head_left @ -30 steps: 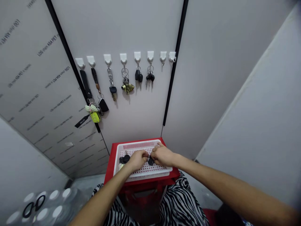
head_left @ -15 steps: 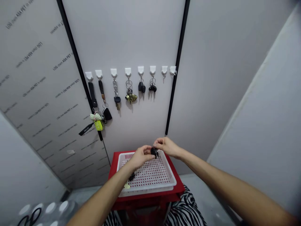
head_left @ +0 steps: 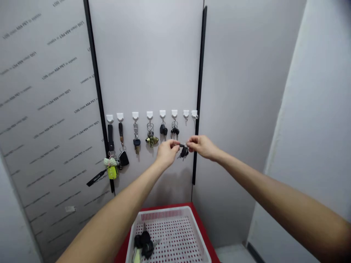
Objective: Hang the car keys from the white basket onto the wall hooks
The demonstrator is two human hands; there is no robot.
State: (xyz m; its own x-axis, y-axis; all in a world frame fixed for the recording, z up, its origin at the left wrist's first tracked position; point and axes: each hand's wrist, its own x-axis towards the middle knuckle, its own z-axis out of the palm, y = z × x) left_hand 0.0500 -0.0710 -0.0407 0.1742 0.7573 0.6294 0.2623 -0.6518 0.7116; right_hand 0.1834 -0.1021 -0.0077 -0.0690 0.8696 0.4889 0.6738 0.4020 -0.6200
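Observation:
My left hand (head_left: 167, 152) and my right hand (head_left: 200, 145) are raised in front of the wall, both pinching one small bunch of black keys (head_left: 183, 151) that hangs between them. They are just below a row of white wall hooks (head_left: 149, 115). Several hooks carry key sets; the two rightmost hooks (head_left: 190, 114) are bare. Below, a white perforated tray (head_left: 178, 238) on a red stand holds more black keys (head_left: 144, 243) at its left side.
A black vertical strip (head_left: 197, 95) runs down the wall right beside the last hook. A yellow-green tag and black fob (head_left: 115, 166) hang from the left hooks. Grey panels close the space on the left and right.
Both hands rose from the tray, carrying the black key bunch up to the level just under the hooks. The view tilted upward.

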